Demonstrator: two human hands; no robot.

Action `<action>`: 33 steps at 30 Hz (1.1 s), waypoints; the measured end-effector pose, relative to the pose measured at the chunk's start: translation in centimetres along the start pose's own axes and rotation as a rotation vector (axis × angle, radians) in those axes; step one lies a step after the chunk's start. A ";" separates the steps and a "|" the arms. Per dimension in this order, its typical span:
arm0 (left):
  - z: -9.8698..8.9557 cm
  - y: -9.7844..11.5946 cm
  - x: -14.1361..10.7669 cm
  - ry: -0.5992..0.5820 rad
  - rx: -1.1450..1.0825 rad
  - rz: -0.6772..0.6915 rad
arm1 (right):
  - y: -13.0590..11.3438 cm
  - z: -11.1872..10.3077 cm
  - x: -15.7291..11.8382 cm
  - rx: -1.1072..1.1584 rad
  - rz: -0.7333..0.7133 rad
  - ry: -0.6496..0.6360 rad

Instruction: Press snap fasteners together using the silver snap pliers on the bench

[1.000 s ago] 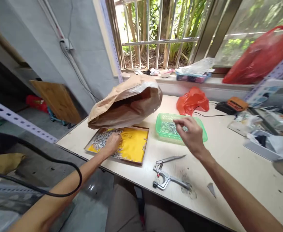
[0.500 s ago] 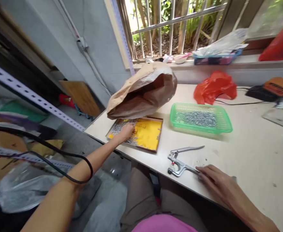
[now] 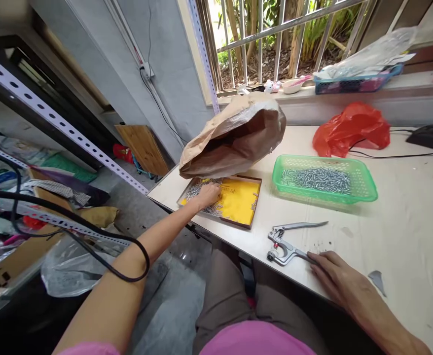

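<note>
My left hand point(image 3: 209, 194) is in a shallow brown tray point(image 3: 251, 217) with a yellow bottom, its fingers curled down among small silvery metal pieces point(image 3: 212, 210). What the fingertips pinch, if anything, is hidden. On the table at right, my right hand point(image 3: 344, 278) lies over the lower handle of metal snap-fastener pliers point(image 3: 288, 250), thumb and fingers around its end. The pliers lie flat, their handles spread apart and the jaw towards the table's front edge. Behind the tray, a brown paper bag point(image 3: 234, 143) leans with its mouth facing me, overhanging the tray's back edge.
A green plastic basket point(image 3: 366, 190) with many small metal pieces stands right of the tray. Behind it lie a red plastic bag point(image 3: 351, 130) and a black cable point(image 3: 394, 155). A grey pointed scrap point(image 3: 378, 281) rests by my right wrist. A black cord point(image 3: 142, 261) loops across my left arm.
The view has turned slightly left, so everything sits further right in the picture. Both hands stay at the same places, the left in the tray and the right on the pliers' handle.
</note>
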State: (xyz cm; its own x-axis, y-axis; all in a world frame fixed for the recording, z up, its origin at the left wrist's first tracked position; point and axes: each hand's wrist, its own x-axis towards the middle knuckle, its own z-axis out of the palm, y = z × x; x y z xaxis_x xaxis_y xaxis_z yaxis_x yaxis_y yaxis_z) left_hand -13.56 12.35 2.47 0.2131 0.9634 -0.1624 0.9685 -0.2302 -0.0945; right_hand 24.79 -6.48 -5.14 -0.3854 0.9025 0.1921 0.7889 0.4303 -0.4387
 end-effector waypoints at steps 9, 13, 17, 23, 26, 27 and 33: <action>-1.2 1.7 -1.6 0.156 -0.507 -0.165 | -0.3 -0.2 0.3 -0.018 0.042 -0.025; -0.5 8.8 -6.1 -0.152 -1.157 -0.166 | -0.3 -0.4 0.8 -0.046 0.059 -0.085; 0.9 14.4 -9.0 -0.386 -1.315 -0.244 | -0.4 -0.8 1.3 -0.087 0.065 -0.103; 2.9 16.0 -7.7 -0.435 -1.304 -0.197 | -1.1 -1.1 1.3 -0.142 0.083 -0.128; 3.2 16.2 -7.5 -0.460 -1.277 -0.135 | -1.4 -1.4 1.3 -0.152 0.099 -0.127; 3.3 16.2 -7.5 -0.465 -1.265 -0.134 | -1.5 -1.5 1.3 -0.149 0.103 -0.128; 3.2 16.3 -7.4 -0.539 -1.188 -0.174 | -1.8 -1.8 1.6 -0.153 0.101 -0.141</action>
State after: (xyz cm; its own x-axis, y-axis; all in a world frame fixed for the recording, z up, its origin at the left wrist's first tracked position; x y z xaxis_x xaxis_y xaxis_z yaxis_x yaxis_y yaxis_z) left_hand 0.24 0.99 -1.02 0.2651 0.7290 -0.6310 0.5591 0.4169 0.7166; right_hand 23.62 -5.80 -2.52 -0.3551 0.9345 0.0249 0.8863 0.3450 -0.3090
